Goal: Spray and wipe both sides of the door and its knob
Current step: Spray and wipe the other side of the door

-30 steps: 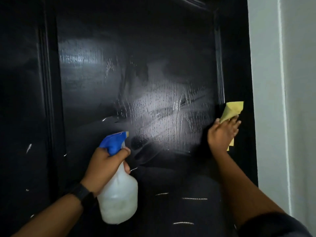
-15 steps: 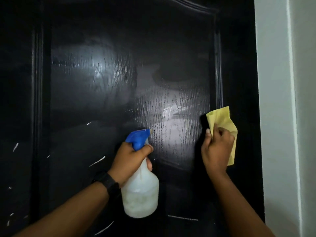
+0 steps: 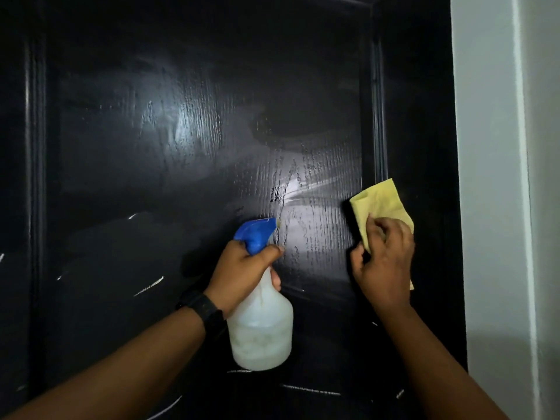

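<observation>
**WIPE STROKE: WET PATCH LIES AT 9 O'CLOCK FROM THE CLOTH**

The door (image 3: 151,147) is black with a wood-grain panel. Its knob is not in view. The panel's long axis runs vertically, from 12 to 6 o'clock. A wet patch (image 3: 318,213) of spray shines on the right half of the panel, with droplets caught in the grain.

The cloth (image 3: 381,201), yellow and folded, lies against the door at the panel's 3 o'clock edge, over the raised moulding (image 3: 377,116) that frames it. The wet patch begins just beside the cloth at 9 o'clock and reaches up toward 10 o'clock.

The right hand (image 3: 385,265) presses the cloth to the door. Its fingers are curled over the cloth's lower half. The upper half stands free at 12 o'clock from the fingertips.

The left hand (image 3: 242,268) grips the spray bottle (image 3: 260,334) by the neck, fingers wrapped below the blue spray head (image 3: 257,234). The nozzle faces the wet patch at its 1 o'clock. The bottle hangs at 8 o'clock from the cloth. A black watch (image 3: 204,309) sits on the left wrist. A pale wall (image 3: 497,207) borders the door at 3 o'clock.

Judgement: the right hand is the working hand and the nearer one to the unwiped spray. The coming stroke should run from 3 toward 9 o'clock, across the grain. The spray head stands low in that path, so the stroke should pass above it, or the bottle should be drawn back first.
</observation>
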The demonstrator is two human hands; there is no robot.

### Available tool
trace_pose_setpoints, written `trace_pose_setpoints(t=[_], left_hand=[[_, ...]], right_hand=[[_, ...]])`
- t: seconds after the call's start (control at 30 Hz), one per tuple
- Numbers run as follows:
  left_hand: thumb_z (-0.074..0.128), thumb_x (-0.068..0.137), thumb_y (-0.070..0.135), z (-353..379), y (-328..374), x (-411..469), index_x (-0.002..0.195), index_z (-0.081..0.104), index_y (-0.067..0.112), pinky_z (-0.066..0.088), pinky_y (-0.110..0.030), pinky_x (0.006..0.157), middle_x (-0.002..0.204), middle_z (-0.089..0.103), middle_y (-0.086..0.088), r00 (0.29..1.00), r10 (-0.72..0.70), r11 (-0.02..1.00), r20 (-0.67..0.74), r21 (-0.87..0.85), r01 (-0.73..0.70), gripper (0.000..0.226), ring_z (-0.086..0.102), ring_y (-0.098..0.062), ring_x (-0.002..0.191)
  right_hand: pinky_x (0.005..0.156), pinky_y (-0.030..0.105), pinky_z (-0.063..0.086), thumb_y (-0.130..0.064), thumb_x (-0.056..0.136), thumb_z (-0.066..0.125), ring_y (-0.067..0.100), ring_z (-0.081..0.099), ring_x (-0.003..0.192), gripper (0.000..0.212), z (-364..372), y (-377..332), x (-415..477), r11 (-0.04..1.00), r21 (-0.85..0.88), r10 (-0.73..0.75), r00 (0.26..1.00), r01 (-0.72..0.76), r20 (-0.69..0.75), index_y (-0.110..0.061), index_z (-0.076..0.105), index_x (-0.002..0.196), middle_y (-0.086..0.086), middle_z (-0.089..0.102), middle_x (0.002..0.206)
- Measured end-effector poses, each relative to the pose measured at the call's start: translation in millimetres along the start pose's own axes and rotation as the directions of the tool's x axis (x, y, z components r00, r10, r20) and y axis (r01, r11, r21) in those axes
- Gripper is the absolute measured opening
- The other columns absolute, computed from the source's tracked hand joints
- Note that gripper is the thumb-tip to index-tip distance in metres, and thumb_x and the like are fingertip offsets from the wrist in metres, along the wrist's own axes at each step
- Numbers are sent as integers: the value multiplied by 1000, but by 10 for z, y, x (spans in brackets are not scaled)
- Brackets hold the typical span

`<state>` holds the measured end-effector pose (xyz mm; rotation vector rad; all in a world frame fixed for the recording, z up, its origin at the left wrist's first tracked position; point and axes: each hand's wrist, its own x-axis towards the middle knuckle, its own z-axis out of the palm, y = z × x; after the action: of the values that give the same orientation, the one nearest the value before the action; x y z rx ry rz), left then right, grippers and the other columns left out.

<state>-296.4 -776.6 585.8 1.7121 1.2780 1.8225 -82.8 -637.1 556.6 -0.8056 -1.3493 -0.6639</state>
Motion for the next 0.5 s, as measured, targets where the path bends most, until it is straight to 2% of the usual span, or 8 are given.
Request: trace_pose_setpoints(t=[0.07,0.13,0.23,0.37,0.43,0.5], left_hand=[[64,95,13,21,7,14,85,67,2,58,-44,72,57,64,-24,1000,8,1000,2,-12,-8,15,63,-36,57],[64,96,13,32,12,30,94,64,-3,58,-42,69,58,63,-24,1000,8,1000,-1,-24,-8,16,62,-37,56],[63,96,14,39,8,51,86,61,-10,56,-37,68,57,63,-24,1000,6,1000,-4,5,-6,26,63,-36,56],[62,97,14,32,17,48,81,61,-6,55,-37,68,55,62,-23,1000,6,1000,3,21,-6,26,62,-36,56],[62,96,13,14,26,48,83,60,-10,56,-40,69,57,61,-25,1000,8,1000,-5,16,-8,27,62,-36,57],[63,96,13,-20,46,41,81,60,-6,58,-41,70,57,62,-25,1000,9,1000,-11,8,-8,24,62,-37,57]], right_hand=[[111,51,32,-24,86,49,36,38,133,53,30,-11,-30,999,-36,-9,1000,9,2,0,55,133,21,50,133],[115,51,25,-25,87,46,33,32,140,55,43,-9,-41,997,-73,-12,1000,14,24,-1,51,137,17,47,143],[120,51,13,-27,90,44,30,31,144,56,61,8,-33,991,-136,-9,999,14,42,-4,47,141,11,45,148],[118,54,20,-29,98,42,29,29,145,55,94,-5,-32,1000,-2,31,999,-31,18,0,40,145,14,43,150],[120,53,19,-29,100,39,27,21,148,57,94,-19,-14,997,34,71,997,-72,28,-1,32,149,15,34,155],[121,52,13,-29,102,34,27,14,150,57,110,-89,5,996,34,78,996,-80,52,-2,28,151,13,26,159]])
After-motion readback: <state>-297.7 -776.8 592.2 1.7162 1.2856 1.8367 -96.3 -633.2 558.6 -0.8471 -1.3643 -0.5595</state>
